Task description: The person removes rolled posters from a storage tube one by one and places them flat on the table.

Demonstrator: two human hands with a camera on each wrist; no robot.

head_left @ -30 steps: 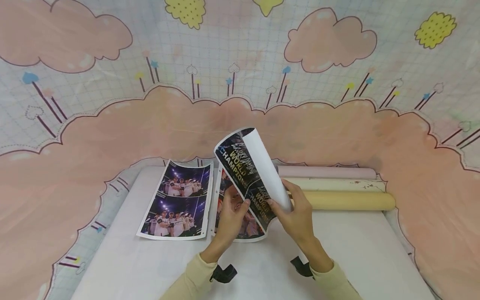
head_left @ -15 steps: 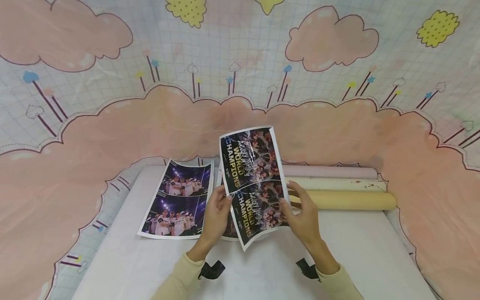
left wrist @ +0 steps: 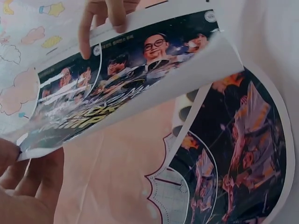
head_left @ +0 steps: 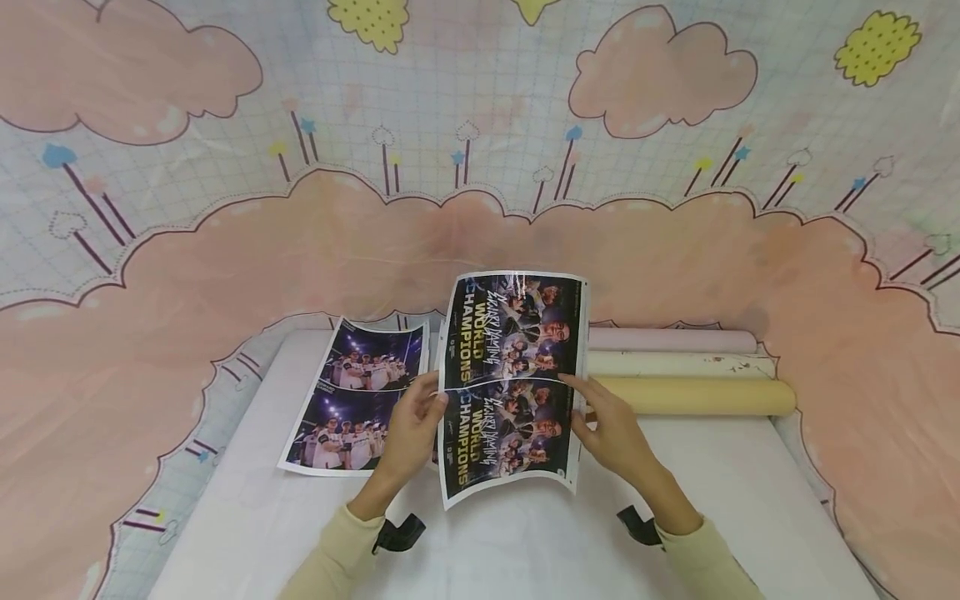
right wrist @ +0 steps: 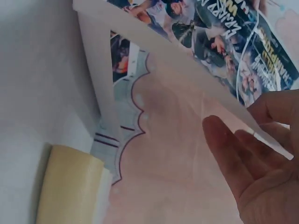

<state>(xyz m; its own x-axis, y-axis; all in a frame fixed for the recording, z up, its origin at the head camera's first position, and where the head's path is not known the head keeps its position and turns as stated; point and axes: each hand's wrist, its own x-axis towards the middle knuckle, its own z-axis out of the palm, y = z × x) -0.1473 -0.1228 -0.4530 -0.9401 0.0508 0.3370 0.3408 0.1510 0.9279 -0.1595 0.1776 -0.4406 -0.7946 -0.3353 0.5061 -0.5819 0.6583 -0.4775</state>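
Observation:
A glossy printed poster (head_left: 517, 383) is held up over the table, slightly bowed, with two matching team pictures lettered "World Champions". My left hand (head_left: 408, 425) pinches its left edge, thumb in front and fingers behind. At the right edge my right hand (head_left: 611, 429) holds it, with a finger lying on the printed face; in the right wrist view the sheet's margin (right wrist: 219, 95) runs between the fingers. A second poster (head_left: 352, 396) with a purple stage scene lies to the left. Another printed sheet (left wrist: 247, 154) is beneath the held one, mostly hidden in the head view.
Several rolls lie at the back right: a yellow roll (head_left: 690, 397), a cream roll (head_left: 682, 364) and a pinkish roll (head_left: 671, 339). A white table (head_left: 517, 554) carries everything. Behind it hangs a cloth (head_left: 675, 258) printed with clouds.
The poster, earlier curled over with its white back showing, has unrolled and turned upright to face me. Both hands have moved apart to its opposite edges.

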